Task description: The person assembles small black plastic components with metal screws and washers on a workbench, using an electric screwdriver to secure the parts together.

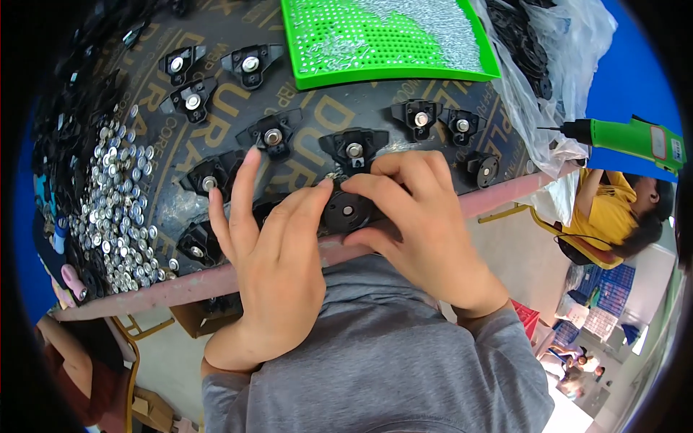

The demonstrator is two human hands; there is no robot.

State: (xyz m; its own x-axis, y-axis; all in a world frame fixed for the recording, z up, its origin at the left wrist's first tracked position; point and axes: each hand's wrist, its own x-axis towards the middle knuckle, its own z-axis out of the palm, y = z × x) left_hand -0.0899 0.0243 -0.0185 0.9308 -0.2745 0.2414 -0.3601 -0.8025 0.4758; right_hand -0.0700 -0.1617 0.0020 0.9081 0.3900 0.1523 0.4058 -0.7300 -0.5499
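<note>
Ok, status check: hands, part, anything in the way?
Right hand pinching black round part near table edge. Left hand at its left side, grip unclear. Black bracket close beyond; green power screwdriver off right.

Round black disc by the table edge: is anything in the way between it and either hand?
Nothing visible is. The right hand has index finger and thumb at far and near sides of the black disc; the left hand has fingertips at its upper left. The black bracket beyond it is not in between.
</note>
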